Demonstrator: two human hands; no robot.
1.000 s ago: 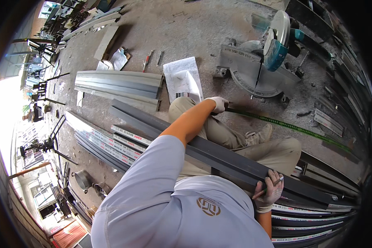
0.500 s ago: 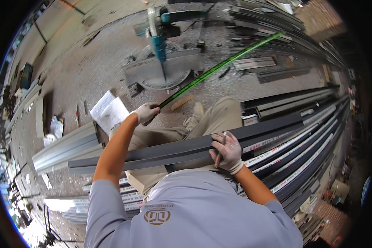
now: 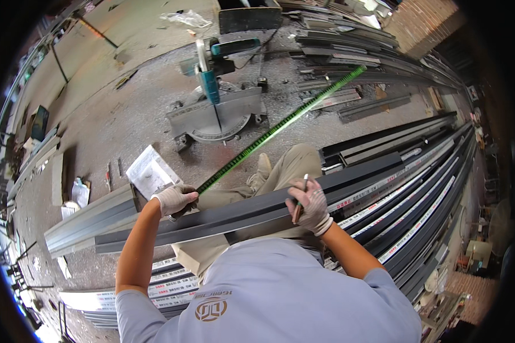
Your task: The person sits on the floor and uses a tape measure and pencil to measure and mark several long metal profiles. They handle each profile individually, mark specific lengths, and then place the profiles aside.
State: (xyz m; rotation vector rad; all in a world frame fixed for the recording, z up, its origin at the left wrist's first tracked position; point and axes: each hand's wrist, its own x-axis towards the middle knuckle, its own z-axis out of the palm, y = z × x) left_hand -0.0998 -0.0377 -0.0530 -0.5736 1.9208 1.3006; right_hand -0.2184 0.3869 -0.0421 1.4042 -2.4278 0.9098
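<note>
My left hand (image 3: pixel 177 200), in a pale work glove, is closed around the near end of a tape measure (image 3: pixel 269 135). Its green, marked blade sticks out stiffly up and to the right over the floor; the case is mostly hidden by the fingers. Across my lap lies a long dark grey metal profile (image 3: pixel 246 210), with the left hand just above its far edge. My right hand (image 3: pixel 312 207), gloved as well, holds a slim pen (image 3: pixel 297 213) with a brown lower part and a pale upper end, over the profile's near side.
A teal-handled miter saw (image 3: pixel 217 114) stands on the floor ahead. A sheet of paper (image 3: pixel 151 167) lies at the left, beside a silvery profile (image 3: pixel 91 220). Stacked dark profiles with white labelled strips (image 3: pixel 406 194) run along the right, and more bars (image 3: pixel 377 106) lie farther off.
My left hand has come down and nearer with the tape measure, to the profile's far edge. The right hand with the pen has lifted slightly.
</note>
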